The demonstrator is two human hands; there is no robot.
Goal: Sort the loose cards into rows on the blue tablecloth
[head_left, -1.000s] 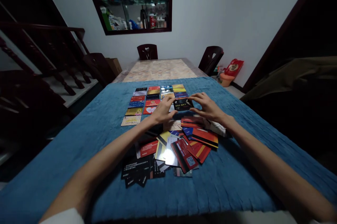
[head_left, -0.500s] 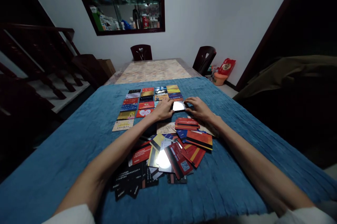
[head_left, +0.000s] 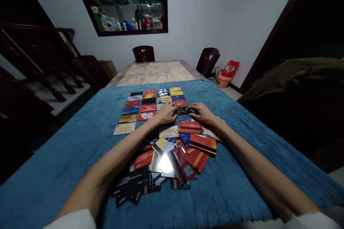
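Note:
A black card with gold lettering (head_left: 182,111) lies flat at the near end of the right-hand column of cards. My left hand (head_left: 167,113) has its fingers closed on the card's left edge. At the opposite edge, my right hand (head_left: 202,113) pinches the card between thumb and fingers. Beyond and to the left, several cards in columns, such as a red card with a white heart (head_left: 147,115), lie face up. Closer to me is a loose pile of overlapping cards, with a dark red card (head_left: 182,164) on top. My left hand partly covers a neighbouring card.
A blue cloth (head_left: 80,143) covers the near part of the table (head_left: 158,70). Dark wooden chairs (head_left: 143,54) stand around its far end. A glass-shelved cabinet (head_left: 126,3) is set in the wall; a red bag (head_left: 230,68) sits on the floor at right.
My hands have lowered the black card from above the cloth down onto it, below the right-hand column. The view has shifted slightly, and the glare on the card has gone.

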